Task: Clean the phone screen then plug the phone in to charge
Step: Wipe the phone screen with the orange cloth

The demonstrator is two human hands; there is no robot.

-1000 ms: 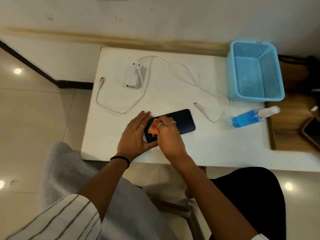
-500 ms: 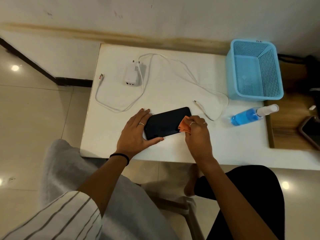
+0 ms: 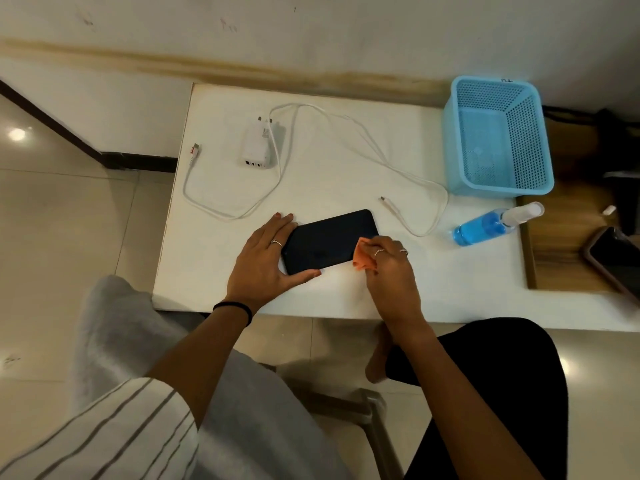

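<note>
A black phone point(image 3: 325, 240) lies flat, screen up, near the front of the white table point(image 3: 339, 161). My left hand point(image 3: 265, 261) braces its left end, fingers along the far edge and thumb along the near edge. My right hand point(image 3: 388, 271) pinches a small orange cloth point(image 3: 362, 259) against the phone's right near corner. A white charger block point(image 3: 258, 147) lies at the back of the table. Its white cable point(image 3: 398, 168) loops across the table, with the free plug end point(image 3: 388, 204) lying just right of the phone.
A light blue mesh basket point(image 3: 498, 136) stands at the back right. A blue spray bottle point(image 3: 491, 225) lies on its side in front of it. A second phone point(image 3: 616, 261) rests on a wooden surface at the far right. My knees are below the table's front edge.
My right hand has swept the orange cloth from the phone's left end across the screen to its right end. The left hand has kept holding the phone's left end.
</note>
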